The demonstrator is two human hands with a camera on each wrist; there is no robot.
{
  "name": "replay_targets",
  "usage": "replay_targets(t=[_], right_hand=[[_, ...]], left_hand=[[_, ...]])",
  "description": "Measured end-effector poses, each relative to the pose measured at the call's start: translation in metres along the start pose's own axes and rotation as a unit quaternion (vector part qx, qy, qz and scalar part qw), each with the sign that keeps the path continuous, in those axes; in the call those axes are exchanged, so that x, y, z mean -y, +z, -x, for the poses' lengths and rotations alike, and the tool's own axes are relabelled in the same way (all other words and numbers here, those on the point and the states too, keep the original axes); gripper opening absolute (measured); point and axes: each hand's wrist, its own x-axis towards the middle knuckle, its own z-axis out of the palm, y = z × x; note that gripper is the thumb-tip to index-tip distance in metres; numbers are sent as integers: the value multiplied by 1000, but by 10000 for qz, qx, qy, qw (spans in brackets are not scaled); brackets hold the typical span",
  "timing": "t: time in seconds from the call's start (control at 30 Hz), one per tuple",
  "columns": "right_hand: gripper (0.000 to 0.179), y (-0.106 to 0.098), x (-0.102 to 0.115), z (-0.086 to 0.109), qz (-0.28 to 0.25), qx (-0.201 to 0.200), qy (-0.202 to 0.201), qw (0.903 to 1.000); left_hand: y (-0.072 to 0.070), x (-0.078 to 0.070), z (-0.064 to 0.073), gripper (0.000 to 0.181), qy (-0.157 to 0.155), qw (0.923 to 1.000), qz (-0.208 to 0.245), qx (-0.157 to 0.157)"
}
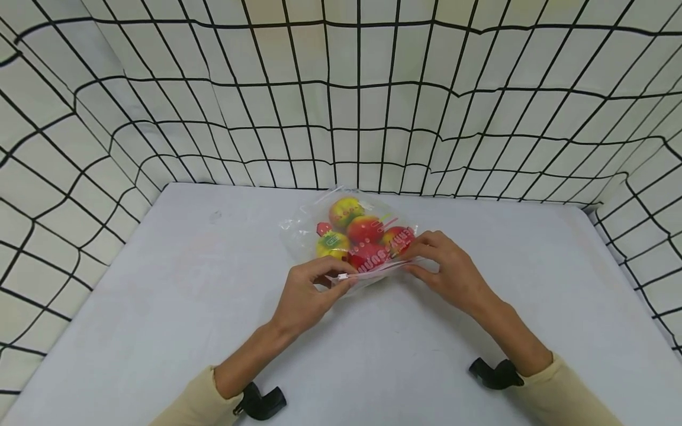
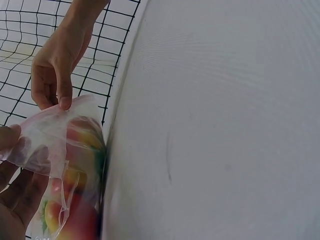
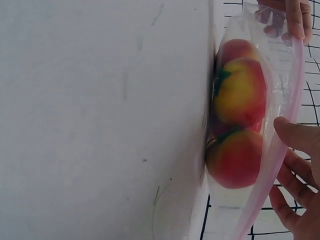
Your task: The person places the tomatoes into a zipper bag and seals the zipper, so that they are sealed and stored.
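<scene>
A clear zip bag (image 1: 298,228) with red printing lies toward the far edge of the table, its opening turned to the person. Inside are several round red-and-yellow fruits (image 1: 364,229), some with green leaves, as the right wrist view shows. My left hand (image 1: 303,296) pinches the left end of the bag's mouth, right at a small white slider (image 1: 343,276). Farther right along the same edge, my right hand (image 1: 453,275) holds the rim between thumb and fingers. A pink zip strip (image 3: 280,160) runs between the two hands in the right wrist view.
The white table (image 1: 186,307) spreads around the bag. Behind it and along both sides stands a black wire grid (image 1: 357,127) against pale cloth. Each wrist wears a black camera mount (image 1: 263,402) below a beige sleeve (image 1: 199,399).
</scene>
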Motion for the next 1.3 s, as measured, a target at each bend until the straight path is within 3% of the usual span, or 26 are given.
replay_targets(t=[0.33,0.57,1.03,1.3], right_hand=[[29,3,0,-1,113,18,-5,9999],[26,2,1,-1,197,-21,199,9996],[28,1,-3,0,157,-240,235,9993],[27,0,-1,1,81,-227,413,9989]], left_hand=[[-3,0,0,22,-21,9999,18,107],[-7,2,1,25,1,9999,67,151],[-14,5,3,23,109,9999,35,-127],[-15,2,4,22,-88,9996,-18,-265]])
